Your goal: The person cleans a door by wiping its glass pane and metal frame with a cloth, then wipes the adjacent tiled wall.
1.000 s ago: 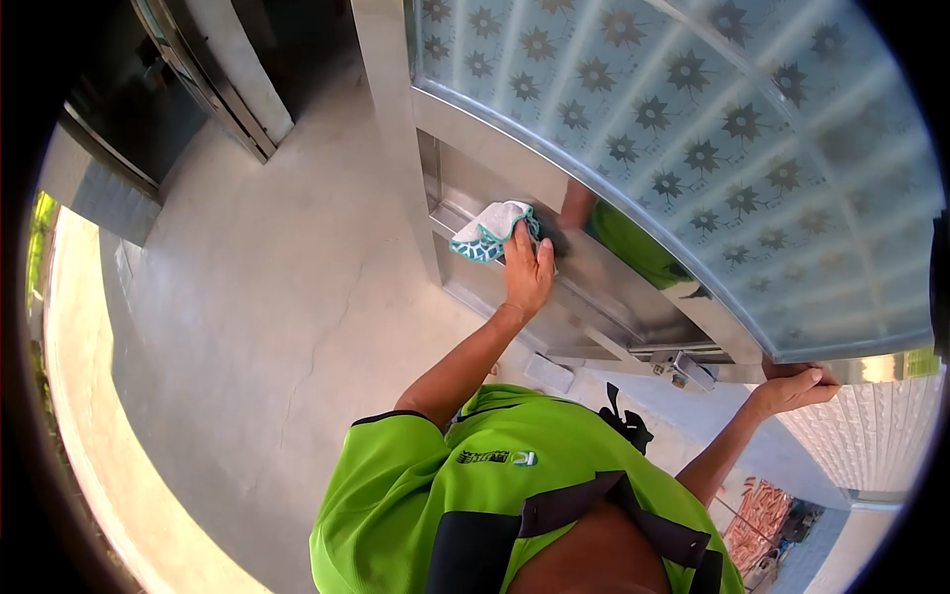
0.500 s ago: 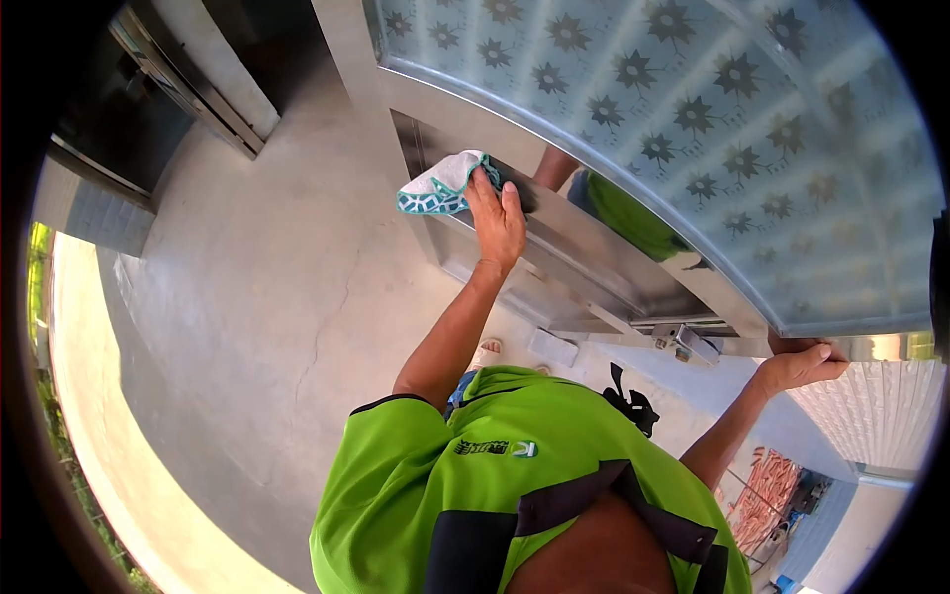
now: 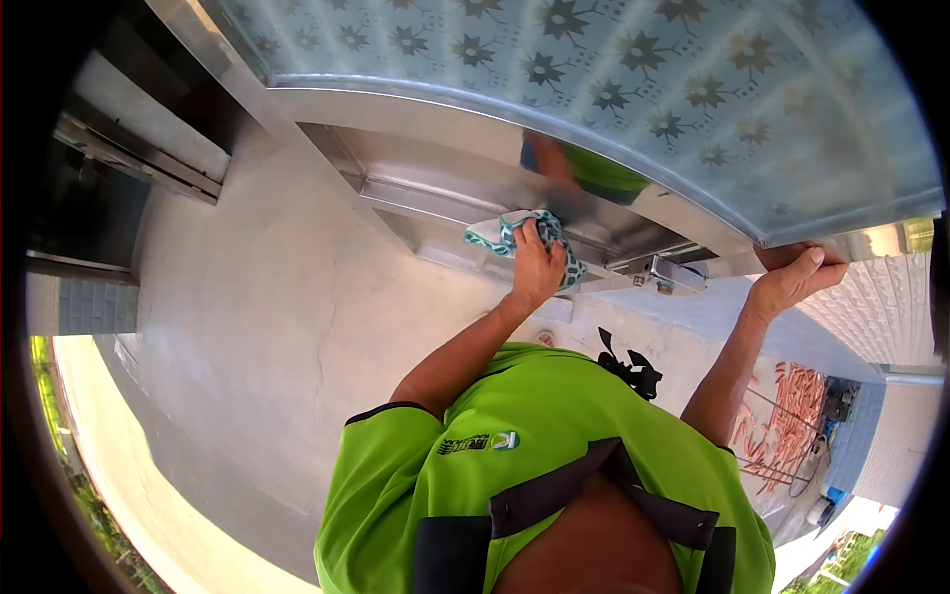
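My left hand (image 3: 537,269) presses a white and teal patterned cloth (image 3: 487,238) against the shiny metal lower part of a door (image 3: 426,163), just left of the lock (image 3: 668,272). The fingers are bent over the bunched cloth, which hangs out on both sides of them. On the right, my right hand (image 3: 792,282) is closed round the door's metal edge below the patterned glass (image 3: 554,59). The far side of that grip is hidden.
Pale concrete floor (image 3: 247,327) stretches to the left, with a dark doorway (image 3: 89,218) at the upper left. At the lower right, many reddish pieces (image 3: 792,416) lie on the ground near a blue-grey tiled wall (image 3: 859,436).
My left hand and the cloth have moved right and down across the metal, closer to the lock. The door appears shifted left and up in view. My right hand still grips its edge.
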Demonstrator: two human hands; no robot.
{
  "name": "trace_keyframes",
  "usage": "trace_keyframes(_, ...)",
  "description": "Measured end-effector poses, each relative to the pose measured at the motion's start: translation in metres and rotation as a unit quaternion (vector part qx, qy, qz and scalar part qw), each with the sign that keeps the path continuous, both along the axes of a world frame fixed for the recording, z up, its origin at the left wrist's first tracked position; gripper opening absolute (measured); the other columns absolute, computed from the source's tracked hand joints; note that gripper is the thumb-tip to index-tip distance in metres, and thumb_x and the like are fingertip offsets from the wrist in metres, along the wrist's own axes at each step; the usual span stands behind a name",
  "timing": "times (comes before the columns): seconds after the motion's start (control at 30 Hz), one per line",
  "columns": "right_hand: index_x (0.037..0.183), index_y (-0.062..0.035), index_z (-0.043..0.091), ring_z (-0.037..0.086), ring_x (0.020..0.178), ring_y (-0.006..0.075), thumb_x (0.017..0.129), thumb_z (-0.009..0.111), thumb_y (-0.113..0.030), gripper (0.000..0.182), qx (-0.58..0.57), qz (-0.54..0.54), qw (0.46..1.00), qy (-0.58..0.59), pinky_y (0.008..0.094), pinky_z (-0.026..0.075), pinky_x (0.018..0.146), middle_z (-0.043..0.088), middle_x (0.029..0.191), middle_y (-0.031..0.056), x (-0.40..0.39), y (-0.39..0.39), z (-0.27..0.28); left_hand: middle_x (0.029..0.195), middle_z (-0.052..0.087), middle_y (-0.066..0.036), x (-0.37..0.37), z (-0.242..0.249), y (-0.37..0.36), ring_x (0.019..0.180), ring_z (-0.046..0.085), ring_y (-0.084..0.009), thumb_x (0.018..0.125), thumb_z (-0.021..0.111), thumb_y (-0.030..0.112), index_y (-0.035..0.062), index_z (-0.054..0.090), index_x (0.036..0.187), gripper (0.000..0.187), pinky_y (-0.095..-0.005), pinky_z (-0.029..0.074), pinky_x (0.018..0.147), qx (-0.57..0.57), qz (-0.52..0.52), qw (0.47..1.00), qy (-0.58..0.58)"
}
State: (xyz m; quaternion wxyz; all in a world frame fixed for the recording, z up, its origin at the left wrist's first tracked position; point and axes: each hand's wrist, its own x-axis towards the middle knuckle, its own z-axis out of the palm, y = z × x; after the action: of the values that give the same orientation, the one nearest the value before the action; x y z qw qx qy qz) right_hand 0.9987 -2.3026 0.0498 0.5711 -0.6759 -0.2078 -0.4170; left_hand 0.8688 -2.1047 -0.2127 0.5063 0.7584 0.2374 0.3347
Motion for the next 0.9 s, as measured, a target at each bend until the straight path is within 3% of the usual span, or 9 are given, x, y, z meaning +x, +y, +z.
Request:
trace_keyframes(0.13, 0.139, 0.0023, 0.031, 0.048, 0.113, 0.0202, 0.101, 0.052, -0.027, 0.052, -0.039, 0.033, 0.998, 0.034, 0.0362, 0.039, 0.102, 0.047, 0.127, 0.0130, 0.001, -0.027, 0.000, 0.113, 0.056, -0.024, 0.003, 0.003, -0.013, 0.102, 0.055, -0.0424, 0.081, 0.060, 0.007, -0.0008, 0.057, 0.113, 0.033, -0.0504, 0.047, 0.087, 0.063, -0.108, 0.990, 0.070)
trace_keyframes(0.23, 0.140, 0.0018, 0.033, 0.048, 0.115, 0.0213, 0.098, 0.056, -0.022, 0.053, -0.031, 0.138, 0.988, 0.058, 0.0367, 0.036, 0.105, 0.050, 0.124, 0.0125, -0.010, -0.029, 0.003, 0.106, 0.062, -0.018, 0.015, -0.002, -0.028, 0.104, 0.055, -0.0382, 0.078, 0.062, 0.007, 0.0019, 0.062, 0.109, 0.031, -0.0487, 0.048, 0.085, 0.162, -0.166, 0.966, 0.112)
trace_keyframes(0.37, 0.145, 0.0045, 0.030, 0.049, 0.126, 0.0259, 0.098, 0.056, -0.018, 0.059, -0.026, 0.116, 0.992, 0.051, 0.0380, 0.037, 0.108, 0.048, 0.138, 0.0179, -0.010, -0.051, -0.019, 0.104, 0.067, -0.012, 0.028, 0.003, -0.062, 0.106, 0.056, -0.0337, 0.075, 0.063, 0.009, 0.0065, 0.066, 0.105, 0.030, -0.0501, 0.046, 0.082, 0.231, -0.176, 0.946, 0.143)
trace_keyframes(0.57, 0.133, -0.0011, 0.051, 0.061, 0.108, 0.0182, 0.096, 0.058, -0.009, 0.038, -0.068, 0.189, 0.930, 0.308, 0.0296, 0.047, 0.093, 0.060, 0.126, 0.0131, 0.008, -0.128, -0.098, 0.095, 0.064, -0.011, 0.034, -0.011, -0.084, 0.099, 0.055, -0.0352, 0.075, 0.061, 0.002, 0.0088, 0.064, 0.097, 0.024, -0.0501, 0.044, 0.081, 0.236, -0.084, 0.962, 0.111)
trace_keyframes(0.63, 0.129, -0.0027, 0.054, 0.063, 0.103, 0.0176, 0.095, 0.061, -0.012, 0.036, -0.187, 0.252, 0.861, 0.399, 0.0290, 0.050, 0.089, 0.062, 0.121, 0.0128, 0.012, -0.154, -0.131, 0.094, 0.064, -0.013, 0.028, -0.020, -0.095, 0.096, 0.056, -0.0378, 0.075, 0.061, 0.001, 0.0079, 0.063, 0.096, 0.022, -0.0491, 0.045, 0.082, 0.163, -0.062, 0.979, 0.109)
trace_keyframes(0.67, 0.130, -0.0031, 0.053, 0.063, 0.102, 0.0182, 0.094, 0.063, -0.013, 0.039, -0.244, 0.275, 0.816, 0.446, 0.0291, 0.050, 0.087, 0.062, 0.122, 0.0133, 0.010, -0.163, -0.144, 0.087, 0.067, -0.012, 0.022, -0.023, -0.104, 0.078, 0.062, -0.0292, 0.078, 0.060, -0.001, 0.0041, 0.065, 0.097, 0.020, -0.0385, 0.049, 0.072, 0.104, -0.069, 0.981, 0.149)
trace_keyframes(0.7, 0.131, -0.0035, 0.053, 0.064, 0.102, 0.0189, 0.093, 0.065, -0.015, 0.041, -0.299, 0.297, 0.764, 0.488, 0.0291, 0.051, 0.086, 0.062, 0.124, 0.0138, 0.005, -0.165, -0.152, 0.087, 0.067, -0.012, 0.016, -0.027, -0.114, 0.078, 0.062, -0.0292, 0.078, 0.060, -0.001, 0.0041, 0.065, 0.097, 0.020, -0.0385, 0.049, 0.072, 0.109, -0.073, 0.980, 0.152)
trace_keyframes(0.8, 0.140, -0.0057, 0.046, 0.058, 0.118, 0.0245, 0.092, 0.068, -0.029, 0.058, -0.299, 0.389, 0.654, 0.576, 0.0342, 0.051, 0.090, 0.054, 0.138, 0.0166, -0.002, -0.173, -0.217, 0.083, 0.064, -0.001, 0.003, -0.050, -0.134, 0.076, 0.057, -0.0090, 0.081, 0.064, 0.000, -0.0003, 0.065, 0.100, 0.019, -0.0230, 0.046, 0.068, -0.279, -0.153, 0.931, 0.177)
trace_keyframes(0.9, 0.152, -0.0110, 0.028, 0.046, 0.132, 0.0278, 0.095, 0.063, -0.040, 0.072, -0.204, 0.476, 0.557, 0.650, 0.0448, 0.050, 0.095, 0.036, 0.154, 0.0119, -0.024, -0.172, -0.233, 0.094, 0.066, -0.001, -0.002, -0.007, -0.164, 0.089, 0.058, -0.0088, 0.086, 0.062, 0.000, 0.0017, 0.066, 0.103, 0.018, -0.0233, 0.046, 0.082, -0.381, -0.217, 0.890, 0.128)
